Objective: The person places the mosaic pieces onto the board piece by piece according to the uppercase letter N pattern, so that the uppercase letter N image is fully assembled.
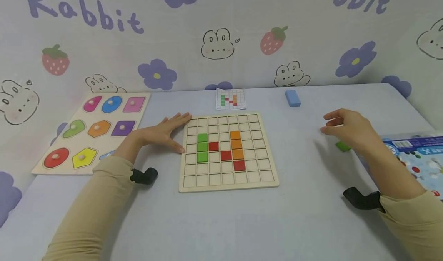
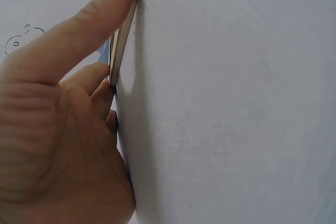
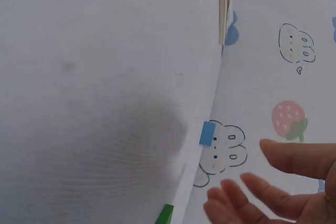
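Note:
A wooden grid board (image 1: 228, 187) lies flat on the table. It carries a column of green squares (image 1: 202, 147), a diagonal of red squares (image 1: 226, 155) and a column of orange squares (image 1: 236, 144). My left hand (image 1: 160, 133) is spread at the board's left edge, its thumb and fingertips against the rim, as the left wrist view also shows. Off to the right, my right hand (image 1: 353, 130) hovers over the table with relaxed fingers and nothing between them. Just below it is a green block (image 1: 343, 146), which the right wrist view catches at its bottom edge.
Behind the board lies a card (image 1: 230, 99) printed with a colored grid. A blue block (image 1: 292, 98) sits at the back right. Left stands a knobbed shape puzzle (image 1: 93, 117); a blue printed package (image 1: 415, 153) lies far right, under the right forearm.

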A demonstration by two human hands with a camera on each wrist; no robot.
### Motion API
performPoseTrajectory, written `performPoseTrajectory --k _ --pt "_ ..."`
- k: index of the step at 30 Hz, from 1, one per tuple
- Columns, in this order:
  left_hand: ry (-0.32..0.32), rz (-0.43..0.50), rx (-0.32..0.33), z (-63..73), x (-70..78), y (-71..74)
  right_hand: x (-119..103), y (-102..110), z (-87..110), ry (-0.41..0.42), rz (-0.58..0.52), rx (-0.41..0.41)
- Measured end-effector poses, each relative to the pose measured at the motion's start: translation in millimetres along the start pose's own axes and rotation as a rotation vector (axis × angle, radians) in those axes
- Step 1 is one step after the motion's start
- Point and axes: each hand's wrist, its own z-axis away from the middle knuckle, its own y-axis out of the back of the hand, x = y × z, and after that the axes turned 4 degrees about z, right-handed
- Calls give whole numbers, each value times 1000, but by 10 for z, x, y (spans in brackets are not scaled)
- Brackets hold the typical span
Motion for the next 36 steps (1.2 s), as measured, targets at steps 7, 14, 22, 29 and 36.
performPoseTrajectory --k 7,14,22,29,36 --pt "4 4 2 2 -2 0 11 -54 33 -38 24 35" --pt "-4 2 1 3 -7 4 42 -84 16 -23 69 2" --pt "-9 -2 1 -1 -2 7 58 -116 -26 9 67 -38" --pt "-7 -2 4 -6 -11 4 -13 -142 -57 44 40 -108" --pt "-9 -17 8 -4 -2 -1 -24 -140 -97 46 10 -124"
